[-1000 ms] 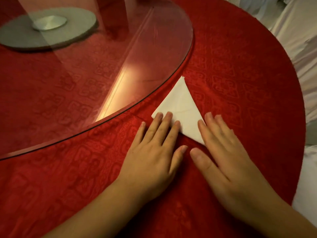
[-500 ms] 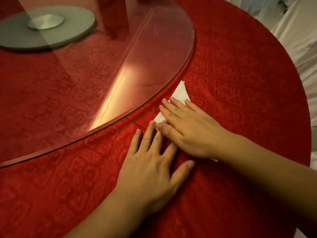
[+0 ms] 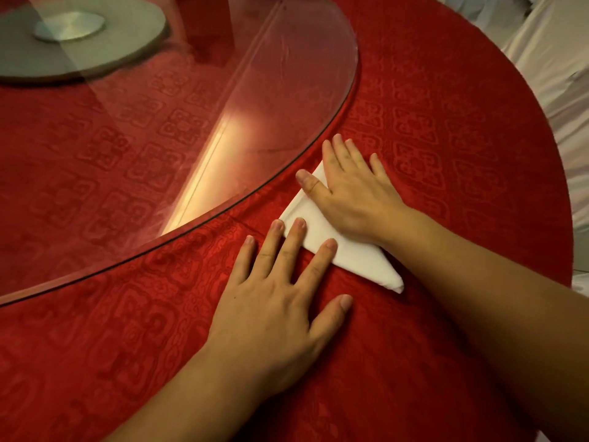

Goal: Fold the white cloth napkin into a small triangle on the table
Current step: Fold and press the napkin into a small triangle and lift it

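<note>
The white cloth napkin point(image 3: 357, 256) lies folded as a small triangle on the red tablecloth point(image 3: 446, 129), one corner pointing toward me at the lower right. My right hand point(image 3: 353, 189) lies flat, palm down, over the napkin's far half, fingers spread and pointing away. My left hand point(image 3: 280, 291) rests flat on the cloth beside the napkin's near-left edge, with its fingertips pressing on that edge. Neither hand grips anything. The napkin's far tip is hidden under my right hand.
A round glass turntable point(image 3: 287, 129) covers the table's left and far side, its rim passing just left of the napkin. A grey metal hub point(image 3: 70, 27) sits under the glass at the top left. White draped fabric point(image 3: 554, 74) lies beyond the table's right edge.
My right hand slid from the napkin's right edge across it leftward, then up toward its far tip, uncovering the near corner. My left hand stayed pressed at the near-left edge.
</note>
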Demonstrator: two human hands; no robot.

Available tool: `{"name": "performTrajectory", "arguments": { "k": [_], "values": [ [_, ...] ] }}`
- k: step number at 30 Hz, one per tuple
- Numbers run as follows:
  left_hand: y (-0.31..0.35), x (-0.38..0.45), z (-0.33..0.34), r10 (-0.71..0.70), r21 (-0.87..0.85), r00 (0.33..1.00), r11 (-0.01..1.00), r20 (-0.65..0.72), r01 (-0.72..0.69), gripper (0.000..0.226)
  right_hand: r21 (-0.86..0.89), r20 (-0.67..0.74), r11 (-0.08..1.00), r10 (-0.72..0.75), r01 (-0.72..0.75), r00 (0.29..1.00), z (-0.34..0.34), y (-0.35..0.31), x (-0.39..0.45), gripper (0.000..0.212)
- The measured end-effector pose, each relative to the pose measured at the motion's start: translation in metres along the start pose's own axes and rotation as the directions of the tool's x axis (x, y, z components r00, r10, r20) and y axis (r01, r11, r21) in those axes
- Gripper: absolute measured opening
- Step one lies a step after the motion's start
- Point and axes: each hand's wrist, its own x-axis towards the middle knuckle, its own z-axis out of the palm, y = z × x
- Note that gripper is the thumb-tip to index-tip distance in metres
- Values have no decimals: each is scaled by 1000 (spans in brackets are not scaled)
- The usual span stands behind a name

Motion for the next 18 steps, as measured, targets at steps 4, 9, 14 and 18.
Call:
{"name": "performTrajectory", "arguments": {
  "k": [4,9,14,18],
  "values": [
    [1,-1,0,-10,-13,1000,1000,12,10,71,27,37,1000,-14,13,999,-2,2,1,85],
    [2,-1,-2,-13,-61,999,998,-31,12,76,293,-69,956,-7,27,998,-32,5,-14,67],
    [-3,7,-16,-32,-286,986,958,-164,-16,70,239,-233,956,226,-170,946,-54,12,-73,43],
    [-7,31,-29,-264,-453,954,874,-141,174,65,329,-84,905,311,-268,947,-50,2,-119,33]
  ]
}}
